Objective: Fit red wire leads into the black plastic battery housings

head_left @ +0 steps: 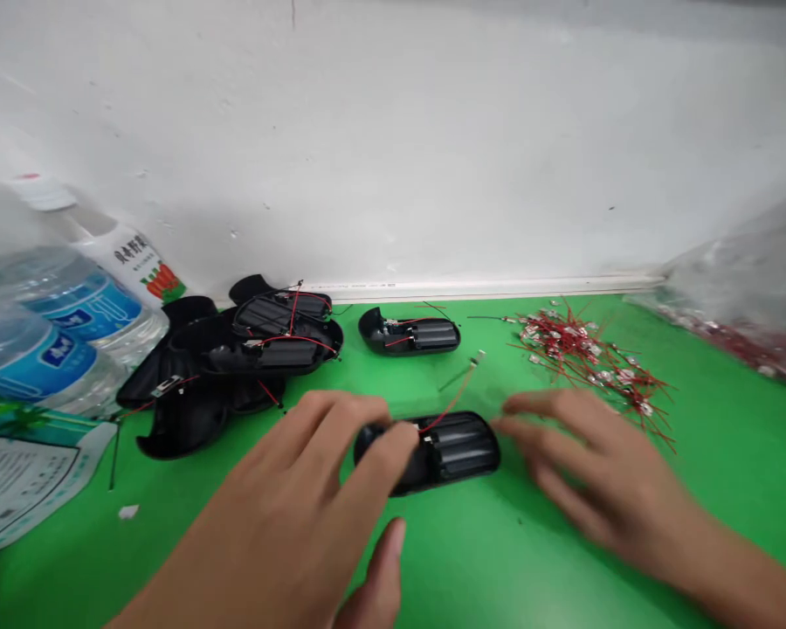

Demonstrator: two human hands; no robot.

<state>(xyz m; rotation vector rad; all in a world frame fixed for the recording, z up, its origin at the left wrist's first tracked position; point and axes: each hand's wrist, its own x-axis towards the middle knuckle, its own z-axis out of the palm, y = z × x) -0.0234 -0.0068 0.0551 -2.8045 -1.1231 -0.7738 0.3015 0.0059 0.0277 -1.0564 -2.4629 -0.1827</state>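
1. The black housing (475,450) lies on the green desk (472,568), between the two hands, its open side up; its left end is largely hidden under fingers.
2. A red wire (455,408) rises from its middle toward a small pale tip, too blurred to identify.
3. The left hand (307,489) reaches over that left end, fingers loosely bent, thumb standing apart; its fingertips are partly out of sight, so I cannot tell whether it grips anything. The wrist is cut off below.
4. The right hand (589,459), blurred, is partly open and holds nothing visible; its fingertips are just beside the housing's right end, though contact is hard to judge.
5. Behind lies a second housing (410,334), its fine wires indistinct.
6. To the left, a pile of black housings (236,349) overlaps, so its count is unclear.
7. On the right is a heap of red-wired parts (582,349), its pieces too small to separate.
8. Water bottles (65,341) at left and a clear bag (753,279) at right are cut off by the edges.
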